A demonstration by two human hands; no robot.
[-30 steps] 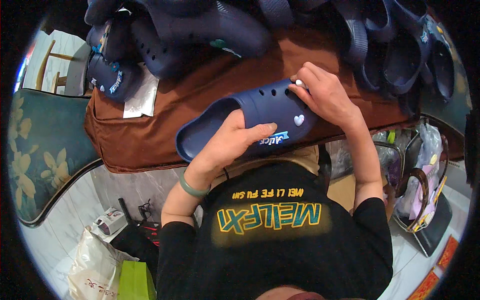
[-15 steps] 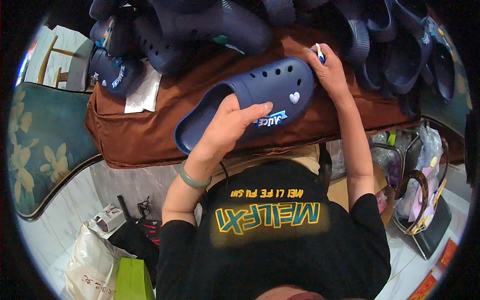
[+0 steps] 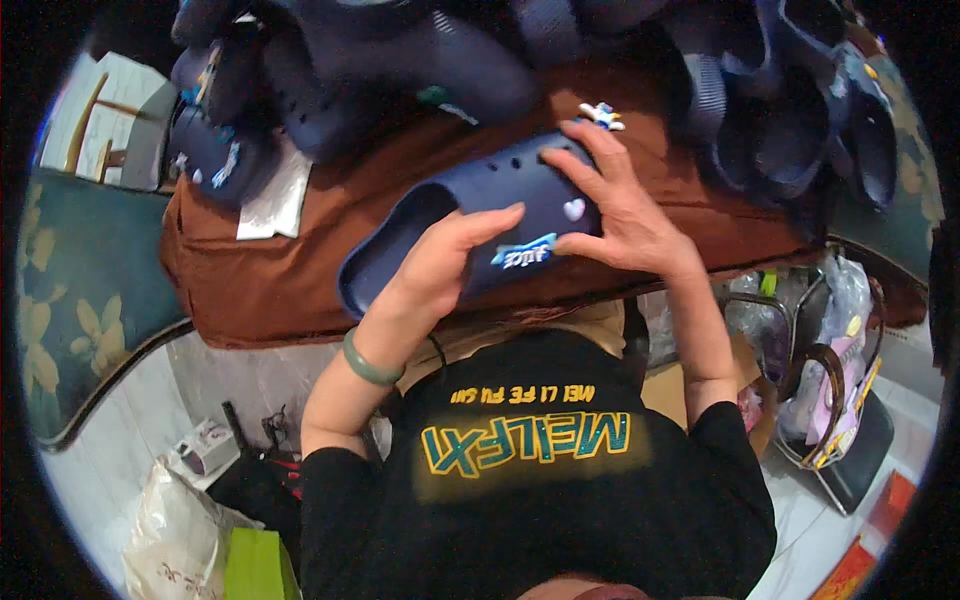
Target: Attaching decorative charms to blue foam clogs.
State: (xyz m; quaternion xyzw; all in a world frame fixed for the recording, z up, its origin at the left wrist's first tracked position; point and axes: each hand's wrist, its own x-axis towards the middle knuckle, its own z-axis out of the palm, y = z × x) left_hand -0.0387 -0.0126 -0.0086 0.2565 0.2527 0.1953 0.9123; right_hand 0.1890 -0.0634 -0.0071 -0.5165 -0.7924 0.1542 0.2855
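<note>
A navy blue clog [image 3: 490,180] with round vent holes is held over a brown cloth, toe pointing right. My left hand [image 3: 440,255] reaches into its opening and grips the upper, thumb on top. My right hand [image 3: 630,215] spreads over the toe, fingers apart, thumb tip by a blue-and-white lettering charm [image 3: 527,253]. A pale heart charm [image 3: 574,209] sits on the toe beside that hand. Just beyond the toe, at my right index fingertip, lies a small white-and-blue figure charm [image 3: 601,116]. The clog's sole is hidden.
More navy clogs [image 3: 400,60] pile along the back, others [image 3: 785,110] at the right. A white paper [image 3: 275,200] lies on the brown cloth [image 3: 250,290]. Bags [image 3: 185,530] stand on the floor at lower left; a basket of wrapped items [image 3: 830,390] is at right.
My right hand has let go of the small white-and-blue charm beyond the toe and moved left over the clog with fingers spread. The clog, still in my left hand, has shifted slightly left.
</note>
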